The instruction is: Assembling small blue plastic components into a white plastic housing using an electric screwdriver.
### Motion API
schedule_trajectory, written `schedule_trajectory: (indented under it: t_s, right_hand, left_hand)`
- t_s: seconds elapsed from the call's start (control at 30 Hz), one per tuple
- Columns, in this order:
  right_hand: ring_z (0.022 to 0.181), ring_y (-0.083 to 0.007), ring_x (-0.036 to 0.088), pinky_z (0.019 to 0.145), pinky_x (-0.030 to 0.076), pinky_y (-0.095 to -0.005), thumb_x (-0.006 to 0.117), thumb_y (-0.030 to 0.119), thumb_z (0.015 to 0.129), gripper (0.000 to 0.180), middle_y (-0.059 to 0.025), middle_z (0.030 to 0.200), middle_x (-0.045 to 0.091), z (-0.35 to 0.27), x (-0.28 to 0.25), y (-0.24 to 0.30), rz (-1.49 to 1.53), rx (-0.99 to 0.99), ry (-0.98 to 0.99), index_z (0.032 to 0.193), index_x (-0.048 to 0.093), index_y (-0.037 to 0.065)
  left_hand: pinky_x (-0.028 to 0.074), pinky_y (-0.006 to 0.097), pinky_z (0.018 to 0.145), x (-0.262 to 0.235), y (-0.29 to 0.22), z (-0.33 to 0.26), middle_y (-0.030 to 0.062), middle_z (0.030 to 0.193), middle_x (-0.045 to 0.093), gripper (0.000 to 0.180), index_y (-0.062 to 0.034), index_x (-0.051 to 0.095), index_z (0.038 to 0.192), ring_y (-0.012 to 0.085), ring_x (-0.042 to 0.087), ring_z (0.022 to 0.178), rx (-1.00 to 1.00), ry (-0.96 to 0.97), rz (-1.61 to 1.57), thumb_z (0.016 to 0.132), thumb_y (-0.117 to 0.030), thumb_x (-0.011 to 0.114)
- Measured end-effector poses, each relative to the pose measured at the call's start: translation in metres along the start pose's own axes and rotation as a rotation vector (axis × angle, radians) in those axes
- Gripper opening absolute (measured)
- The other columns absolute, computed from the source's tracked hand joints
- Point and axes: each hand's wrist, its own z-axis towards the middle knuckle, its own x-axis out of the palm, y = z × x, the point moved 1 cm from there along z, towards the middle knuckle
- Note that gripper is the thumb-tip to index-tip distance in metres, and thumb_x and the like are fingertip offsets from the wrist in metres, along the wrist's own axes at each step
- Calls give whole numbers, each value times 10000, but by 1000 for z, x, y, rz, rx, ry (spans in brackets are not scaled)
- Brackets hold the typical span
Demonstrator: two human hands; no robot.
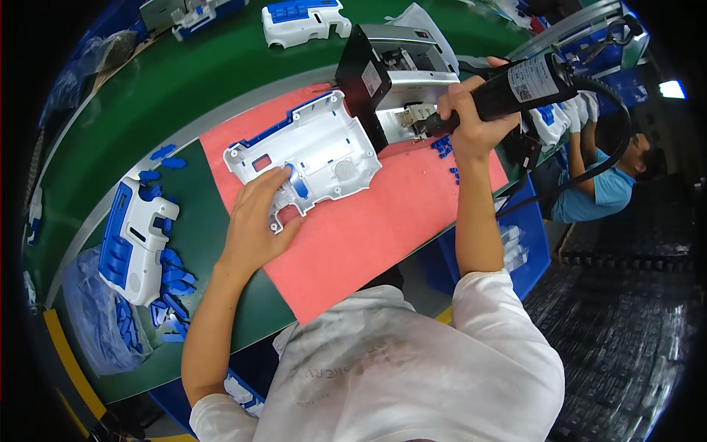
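My left hand (256, 225) grips the near edge of a white plastic housing half (324, 144), which lies inner side up on a pink mat (353, 243). The shell has blue edging and a blue insert (297, 181) beside my fingers. Wrapped round a black electric screwdriver (526, 88) is my right hand (479, 121). The tool slants down to the left, and its tip is at the front of a metal screw-feeder box (416, 92) with a black side panel. Whether a screw sits on the tip is too small to tell.
Small blue parts (442, 146) lie beside the feeder. An assembled white-and-blue housing (136, 243) rests at left among loose blue pieces (175, 276) and a plastic bag (103, 317). Another housing (305, 22) is on the green belt. A cable (622, 140) loops at right, near a co-worker (611, 177).
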Motion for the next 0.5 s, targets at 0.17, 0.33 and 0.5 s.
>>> schedule_trajectory:
  t_s: [0.17,0.33,0.5]
  right_hand:
    - [461,-119,517,471,435,-260,580,-157,762,504,-42,596,542,-9,-7,16,40,73,0,1229,413,-69]
    - [456,-145,495,471,469,-315,551,-93,814,589,-71,609,520,-23,35,44,310,78,27,1332,276,-33]
    - [460,-147,504,492,471,-308,574,-103,799,650,-80,624,528,-57,114,31,280,123,176,1350,239,-23]
  left_hand:
    - [420,419,1009,-2,1,-2,184,1253,575,674,-37,536,1279,352,536,1184,-5,7,-10,652,-85,780]
    - [426,405,1003,-3,6,-8,149,1277,570,702,-46,524,1298,341,535,1191,18,-10,26,644,-49,780]
    - [430,426,986,-1,5,-1,156,1227,595,621,-29,543,1256,343,544,1169,21,-17,-23,684,-107,770]
